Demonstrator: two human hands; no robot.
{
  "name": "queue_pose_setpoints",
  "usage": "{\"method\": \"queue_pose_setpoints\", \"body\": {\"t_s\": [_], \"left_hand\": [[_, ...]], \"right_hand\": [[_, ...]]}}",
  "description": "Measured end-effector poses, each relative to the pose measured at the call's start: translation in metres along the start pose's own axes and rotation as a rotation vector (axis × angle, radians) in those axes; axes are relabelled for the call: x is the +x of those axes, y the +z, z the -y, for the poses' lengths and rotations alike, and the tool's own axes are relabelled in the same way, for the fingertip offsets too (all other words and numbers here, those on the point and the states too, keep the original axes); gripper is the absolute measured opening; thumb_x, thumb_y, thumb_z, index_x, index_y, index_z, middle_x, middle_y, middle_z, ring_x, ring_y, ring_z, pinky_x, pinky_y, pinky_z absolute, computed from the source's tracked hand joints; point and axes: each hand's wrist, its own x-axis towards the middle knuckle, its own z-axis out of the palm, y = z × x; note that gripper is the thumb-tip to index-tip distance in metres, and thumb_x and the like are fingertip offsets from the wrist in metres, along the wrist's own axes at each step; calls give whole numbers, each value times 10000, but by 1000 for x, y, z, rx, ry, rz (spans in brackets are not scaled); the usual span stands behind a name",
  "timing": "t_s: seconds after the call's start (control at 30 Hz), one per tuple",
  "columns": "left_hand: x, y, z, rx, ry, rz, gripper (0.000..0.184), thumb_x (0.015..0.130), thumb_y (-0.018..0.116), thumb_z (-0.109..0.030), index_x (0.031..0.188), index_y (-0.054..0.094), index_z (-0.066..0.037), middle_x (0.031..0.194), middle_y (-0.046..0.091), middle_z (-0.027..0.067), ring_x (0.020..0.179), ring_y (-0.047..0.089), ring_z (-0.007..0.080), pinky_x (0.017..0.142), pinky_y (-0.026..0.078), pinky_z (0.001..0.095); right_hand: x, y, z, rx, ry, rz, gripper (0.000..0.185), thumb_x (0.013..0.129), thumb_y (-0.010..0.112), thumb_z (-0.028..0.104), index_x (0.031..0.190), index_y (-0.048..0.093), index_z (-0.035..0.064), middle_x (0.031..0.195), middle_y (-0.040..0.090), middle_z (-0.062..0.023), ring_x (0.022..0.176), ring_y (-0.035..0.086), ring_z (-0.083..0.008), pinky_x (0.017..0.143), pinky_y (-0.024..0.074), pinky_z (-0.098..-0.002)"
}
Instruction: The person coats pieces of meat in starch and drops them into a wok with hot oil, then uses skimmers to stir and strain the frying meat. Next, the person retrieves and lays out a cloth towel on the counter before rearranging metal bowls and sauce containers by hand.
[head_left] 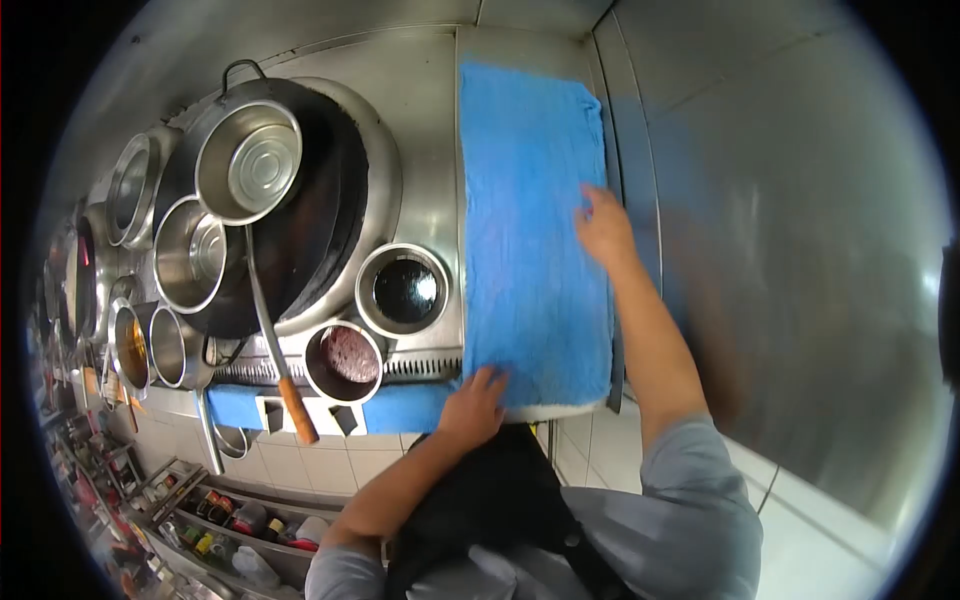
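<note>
A long blue cloth (535,220) lies spread flat over the steel counter, running from the back to the front edge. My left hand (475,408) rests at its front left corner, fingers stretched onto the fabric. Farther back, my right hand (604,228) is at the cloth's right edge, with the thumb and a finger apart. Neither hand visibly holds anything. Beside the cloth on the left stands a steel pot of dark liquid (405,290). A second pot with reddish-brown contents (350,353) is close to my left hand.
A large black wok (335,230) sits on the burner at left, with steel pots (248,165) and a wooden-handled ladle (295,408) over it. A steel wall (760,230) rises along the right. Below left, a shelf holds several bottles (250,517).
</note>
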Motion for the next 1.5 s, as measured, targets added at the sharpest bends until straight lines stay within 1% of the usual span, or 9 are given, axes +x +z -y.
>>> {"method": "queue_pose_setpoints", "body": {"t_s": [0.23, 0.4, 0.63, 0.8, 0.93, 1.07, 1.2, 1.33, 1.5], "left_hand": [[14, -18, 6, -295, -258, 182, 641, 884, 786, -250, 1446, 537, -68, 1429, 546, 192, 1172, 651, 386, 922, 589, 465], [101, -74, -17, -273, 11, -160, 630, 879, 791, -187, 1441, 535, -59, 1444, 543, 194, 1219, 635, 394, 966, 574, 466], [248, -116, -7, -67, 75, -422, 711, 834, 794, -131, 1453, 476, 12, 1519, 468, 236, 1362, 507, 436, 1088, 498, 467], [373, -146, 35, 284, 128, -518, 755, 852, 775, -257, 1492, 461, -9, 1596, 416, 185, 1454, 429, 385, 1161, 436, 462], [422, -171, 67, 473, -55, -376, 802, 923, 708, -448, 1547, 430, -27, 1650, 372, 149, 1539, 323, 335, 1232, 327, 487], [426, -160, 80, 639, -145, -347, 935, 949, 582, -661, 1604, 357, -32, 1683, 314, 176, 1577, 248, 343, 1264, 204, 549], [384, -167, 45, 458, -43, -551, 920, 930, 611, -639, 1578, 395, -23, 1659, 322, 241, 1555, 259, 420, 1252, 201, 592], [272, -181, -18, 160, 43, -637, 818, 846, 782, -394, 1511, 472, -31, 1607, 398, 228, 1514, 340, 407, 1236, 281, 548], [107, -193, -52, -136, 147, -749, 605, 826, 805, -187, 1359, 586, -5, 1446, 569, 190, 1296, 578, 379, 1079, 475, 481]], "right_hand": [[224, 25, 8, -333, 185, -70, 429, 981, 598, 155, 1402, 606, 76, 1370, 635, -190, 1306, 601, -373, 1075, 511, -459], [283, 21, 1, -519, 199, 155, 401, 1004, 521, 72, 1399, 588, 85, 1431, 591, -190, 1275, 622, -391, 1050, 532, -464], [315, -4, -9, -505, 123, -41, 401, 989, 517, 63, 1384, 582, 75, 1419, 592, -201, 1241, 635, -397, 1018, 540, -486], [278, -3, 20, -370, 71, -269, 392, 976, 551, 124, 1363, 604, 92, 1395, 610, -209, 1253, 624, -401, 1020, 533, -506], [261, 7, 17, -427, 204, 50, 369, 969, 549, 149, 1314, 628, 43, 1312, 651, -244, 1233, 617, -447, 1024, 526, -512], [271, 48, -25, -500, 40, 126, 453, 944, 582, 138, 1365, 571, -30, 1336, 635, -287, 1219, 610, -469, 1038, 507, -535], [295, 50, -36, -556, 60, 151, 607, 901, 613, 113, 1474, 477, -35, 1466, 547, -261, 1278, 590, -431, 1093, 482, -491], [253, 24, 50, -112, -167, -366, 577, 881, 669, 58, 1442, 543, 13, 1455, 572, -196, 1141, 671, -351, 978, 549, -434], [131, -3, 211, 725, -433, 48, 509, 939, 646, -22, 1439, 565, 26, 1383, 640, -91, 992, 670, -120, 853, 541, -263]]}}
